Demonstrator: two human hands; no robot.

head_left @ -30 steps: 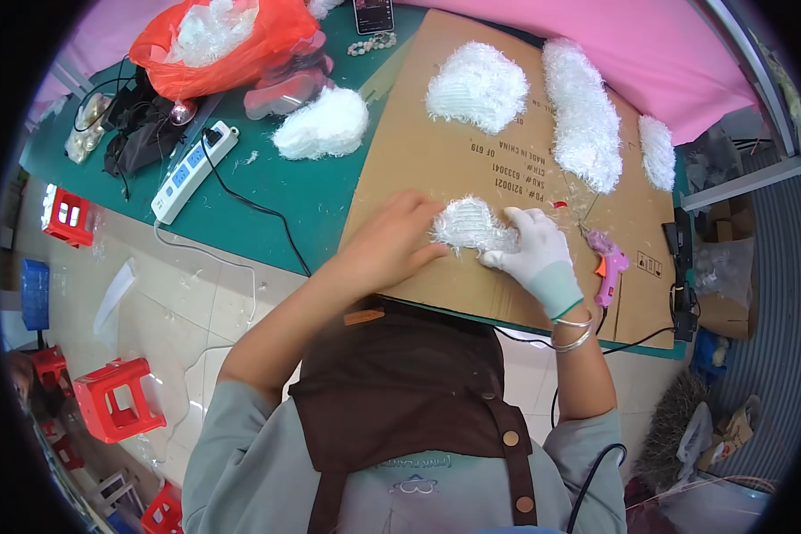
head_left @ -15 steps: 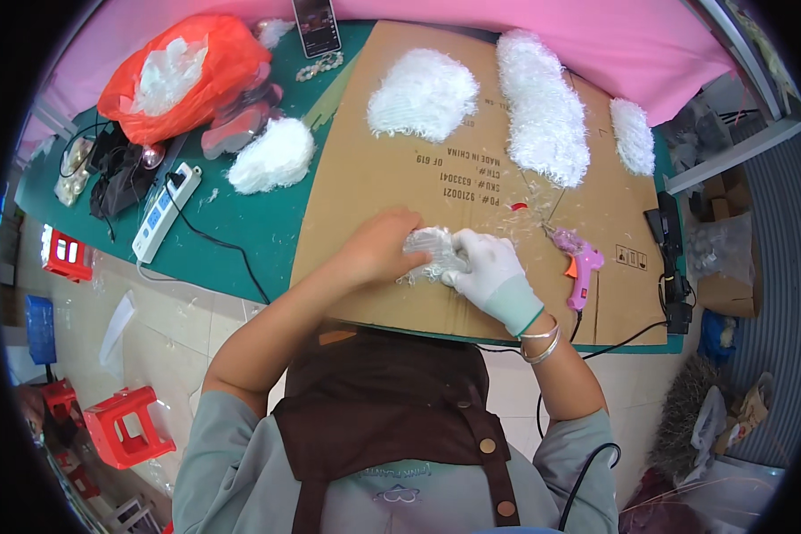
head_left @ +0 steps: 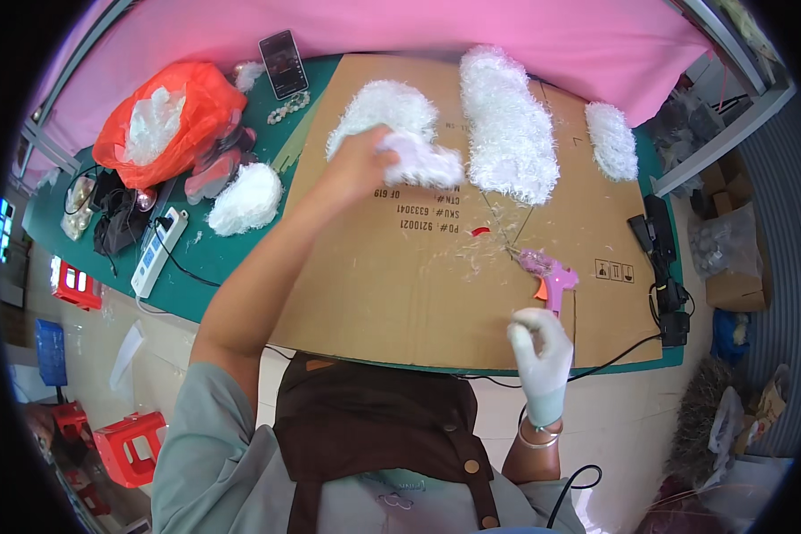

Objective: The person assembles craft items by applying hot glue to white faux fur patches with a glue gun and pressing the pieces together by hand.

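My bare left hand (head_left: 362, 165) grips a small shaggy white tinsel piece (head_left: 425, 164), slightly blurred, over the cardboard sheet's far left part. Just behind it lies a larger rounded white tinsel piece (head_left: 384, 105), partly covered. Near the front edge is my right hand (head_left: 543, 351) in a white glove, fingers curled in. Whatever those fingers may hold is hidden. Right beyond them lies a pink glue gun (head_left: 556, 278) with an orange trigger, its handle end close to the glove. A long white tinsel piece (head_left: 512, 129) and a small oval one (head_left: 611, 141) lie farther back.
The cardboard (head_left: 374, 294) covers much of a green table. Loose tinsel strands (head_left: 472, 254) lie beside the glue gun. At left are a power strip (head_left: 160, 254), an orange-red bag (head_left: 191, 107), a white fluffy bundle (head_left: 245, 200) and a phone (head_left: 283, 64). Cords run along the right edge.
My left hand has carried the small tinsel piece away from me to the far left. My right hand has let go of it and moved right, nearer the front edge.
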